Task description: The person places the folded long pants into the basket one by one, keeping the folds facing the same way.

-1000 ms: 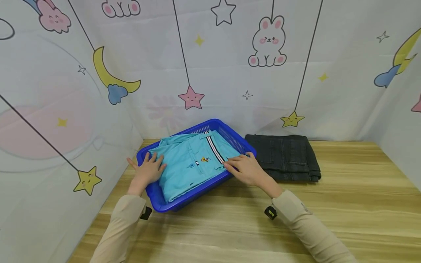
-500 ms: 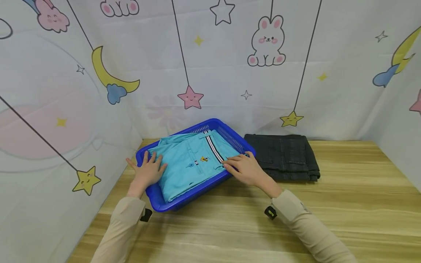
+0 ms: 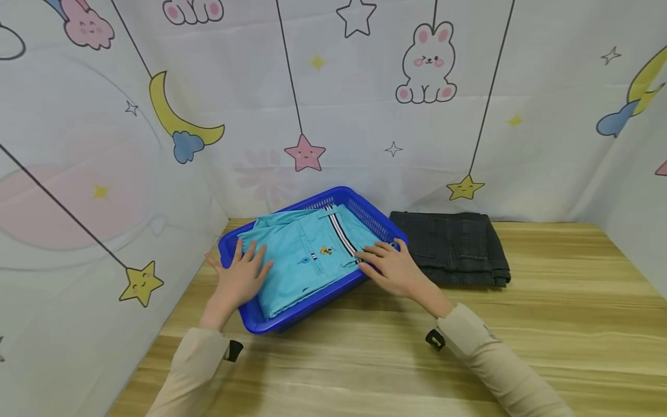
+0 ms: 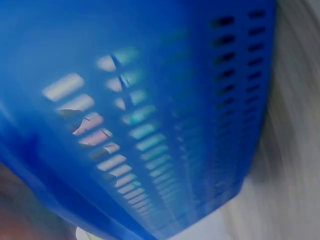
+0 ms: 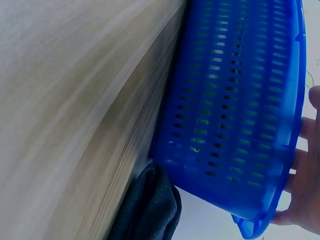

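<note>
In the head view, a blue plastic basket (image 3: 325,296) stands at an angle on the table, with folded light-blue pants (image 3: 289,255) inside. A striped waistband and a small embroidered figure show on the pants. My left hand (image 3: 241,279) lies over the basket's left edge, fingers spread toward the pants; whether the fingertips touch the cloth is unclear. Over the right front rim reaches my right hand (image 3: 398,273), its fingers extended at the waistband end. The right wrist view shows the perforated side of the basket (image 5: 220,120) and my right hand (image 5: 304,185) at its rim.
Folded dark jeans (image 3: 448,246) lie on the wooden table (image 3: 563,324), right beside the basket. White cartoon-printed cloth (image 3: 354,116) closes off the back and both sides. In the right wrist view, part of the jeans (image 5: 150,205) shows near the basket's corner.
My left hand has shifted slightly right and back toward me over the basket's edge. The right hand has barely moved. Basket and pants keep their place apart from a slight camera shift.
</note>
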`<state>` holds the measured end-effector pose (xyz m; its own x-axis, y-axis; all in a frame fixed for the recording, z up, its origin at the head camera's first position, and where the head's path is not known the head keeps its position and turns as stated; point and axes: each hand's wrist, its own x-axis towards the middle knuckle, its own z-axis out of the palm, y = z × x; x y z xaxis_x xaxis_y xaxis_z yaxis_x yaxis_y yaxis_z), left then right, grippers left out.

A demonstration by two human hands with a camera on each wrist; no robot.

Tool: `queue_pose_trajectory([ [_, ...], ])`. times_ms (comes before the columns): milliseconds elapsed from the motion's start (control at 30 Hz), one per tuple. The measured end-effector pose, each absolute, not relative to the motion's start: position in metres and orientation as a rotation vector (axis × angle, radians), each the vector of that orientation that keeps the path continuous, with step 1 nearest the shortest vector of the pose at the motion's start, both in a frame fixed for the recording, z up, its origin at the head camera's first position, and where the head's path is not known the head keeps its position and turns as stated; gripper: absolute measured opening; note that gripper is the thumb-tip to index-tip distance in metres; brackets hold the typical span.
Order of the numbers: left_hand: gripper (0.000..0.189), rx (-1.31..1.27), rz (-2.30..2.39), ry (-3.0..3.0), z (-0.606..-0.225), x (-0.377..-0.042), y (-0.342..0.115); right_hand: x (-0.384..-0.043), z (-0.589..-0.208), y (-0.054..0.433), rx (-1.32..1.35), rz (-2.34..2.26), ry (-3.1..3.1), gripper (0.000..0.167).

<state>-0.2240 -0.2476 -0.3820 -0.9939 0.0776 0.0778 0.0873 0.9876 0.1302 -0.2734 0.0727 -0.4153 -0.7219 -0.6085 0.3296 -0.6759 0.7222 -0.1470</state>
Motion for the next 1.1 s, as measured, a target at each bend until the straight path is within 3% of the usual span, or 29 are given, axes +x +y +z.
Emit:
queue_pose_trajectory([
  [1100,0.049,-0.454,-0.326,-2.895,-0.385,-0.166,-0.173,-0.257,-0.408,0.098,1.059,0.510,-2.641,0.039],
])
